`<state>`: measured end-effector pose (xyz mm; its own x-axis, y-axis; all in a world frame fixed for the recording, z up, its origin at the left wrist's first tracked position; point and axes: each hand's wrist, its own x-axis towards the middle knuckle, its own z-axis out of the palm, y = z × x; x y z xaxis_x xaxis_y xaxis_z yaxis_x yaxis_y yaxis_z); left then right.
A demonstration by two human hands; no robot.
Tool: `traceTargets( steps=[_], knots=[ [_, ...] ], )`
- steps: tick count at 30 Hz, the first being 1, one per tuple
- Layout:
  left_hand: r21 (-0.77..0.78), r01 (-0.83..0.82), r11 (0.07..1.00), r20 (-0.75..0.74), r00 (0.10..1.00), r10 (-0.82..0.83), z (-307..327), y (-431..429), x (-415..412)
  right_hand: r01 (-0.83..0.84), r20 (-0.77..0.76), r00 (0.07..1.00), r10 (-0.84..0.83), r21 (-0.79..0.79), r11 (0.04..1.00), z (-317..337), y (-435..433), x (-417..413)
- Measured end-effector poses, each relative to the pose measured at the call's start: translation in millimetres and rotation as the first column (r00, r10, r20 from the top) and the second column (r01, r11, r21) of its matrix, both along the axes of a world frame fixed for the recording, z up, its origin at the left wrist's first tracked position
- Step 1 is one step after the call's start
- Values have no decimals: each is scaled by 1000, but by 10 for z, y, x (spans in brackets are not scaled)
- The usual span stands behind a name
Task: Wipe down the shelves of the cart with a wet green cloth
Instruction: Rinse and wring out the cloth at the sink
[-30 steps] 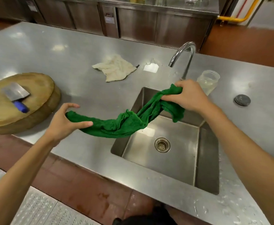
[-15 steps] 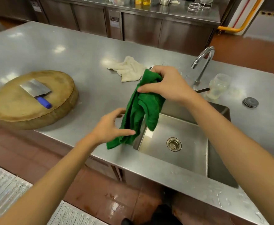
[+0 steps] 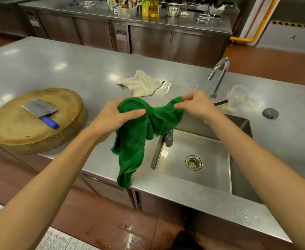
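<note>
Left hand rose to grip green cloth; right hand pinches it.

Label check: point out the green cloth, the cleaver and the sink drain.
green cloth (image 3: 130,141), head view, on the hanging middle fold.
cleaver (image 3: 38,107), head view, on the flat of the blade.
sink drain (image 3: 193,162), head view, on the strainer's centre.

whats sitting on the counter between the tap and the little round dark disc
A clear container sits there, to the right of the tap and left of the dark disc. The head view shows it.
</note>
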<state>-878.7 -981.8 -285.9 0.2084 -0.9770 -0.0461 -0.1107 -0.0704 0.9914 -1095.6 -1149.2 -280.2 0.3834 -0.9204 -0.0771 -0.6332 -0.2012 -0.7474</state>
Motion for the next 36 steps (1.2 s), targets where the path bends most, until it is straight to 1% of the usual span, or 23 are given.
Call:
traceTargets(
  steps=[3, 4, 5, 6, 7, 8, 9, 11, 12, 14, 16, 19, 21, 22, 24, 25, 26, 27, 30, 32, 33, 34, 36],
  knots=[
    [-9, -24, 1000, -137, 990, 23, 145, -33, -23, -45, -37, 998, 44, -22, 999, -199, 236, -26],
    [-8, -38, 999, -189, 981, 36, 179, -37, -39, -47, 1, 999, 47, 40, 998, -268, 339, -34],
    [-8, -56, 998, -240, 969, 53, 206, -35, -53, -71, 70, 996, 59, 174, 982, -331, 453, -34],
    [-6, -74, 997, -285, 956, 69, 225, -35, -63, -125, 135, 987, 84, 338, 933, -383, 569, -22],
    [-5, -82, 997, -320, 944, 77, 234, -33, -68, -211, 189, 973, 136, 467, 859, -435, 667, -2],
    [-1, -79, 997, -348, 935, 74, 242, -29, -72, -302, 227, 951, 210, 529, 793, -493, 737, 31],
    [3, -67, 998, -370, 927, 64, 250, -22, -73, -368, 265, 928, 261, 546, 753, -539, 798, 79],
    [14, -48, 999, -399, 916, 50, 267, 1, -66, -442, 359, 890, 280, 532, 722, -564, 878, 180],
    [21, -43, 999, -409, 911, 48, 270, 18, -53, -447, 389, 883, 264, 517, 730, -562, 897, 224],
    [33, -36, 999, -423, 905, 47, 270, 57, -2, -401, 422, 885, 194, 483, 779, -537, 894, 260],
    [41, -38, 998, -385, 921, 51, 253, 97, 89, -373, 495, 863, 96, 499, 782, -554, 836, 231],
    [72, -104, 992, -295, 948, 121, 195, 157, 262, -411, 618, 785, -27, 553, 724, -523, 705, 126],
    [90, -175, 980, -264, 945, 193, 149, 195, 354, -431, 646, 758, -88, 599, 675, -469, 589, 55],
    [93, -210, 973, -243, 943, 227, 129, 215, 384, -440, 623, 778, -74, 627, 643, -436, 542, 28],
    [85, -244, 966, -174, 951, 255, 94, 257, 431, -445, 540, 841, 10, 683, 579, -393, 487, -6],
    [88, -237, 967, -131, 960, 247, 86, 278, 450, -447, 523, 852, 21, 706, 549, -386, 475, -11],
    [100, -229, 968, -91, 967, 238, 89, 297, 468, -461, 547, 837, -15, 720, 520, -357, 488, 11],
    [110, -226, 968, -60, 971, 233, 92, 316, 488, -468, 591, 802, -87, 713, 522, -343, 500, 47],
    [91, -269, 959, 36, 963, 266, 109, 370, 594, -436, 692, 631, -350, 690, 578, -344, 513, 154],
    [57, -347, 936, 24, 938, 346, 103, 414, 735, -384, 724, 564, -397, 656, 650, -337, 465, 200],
    [61, -386, 921, 20, 923, 385, 94, 439, 822, -346, 730, 567, -381, 631, 694, -316, 442, 221],
    [79, -411, 908, 55, 911, 408, 82, 458, 909, -295, 724, 596, -347, 599, 745, -291, 421, 246],
    [123, -436, 891, 173, 894, 414, 42, 499, 1067, -190, 697, 670, -256, 494, 848, -239, 386, 303]
  ],
)
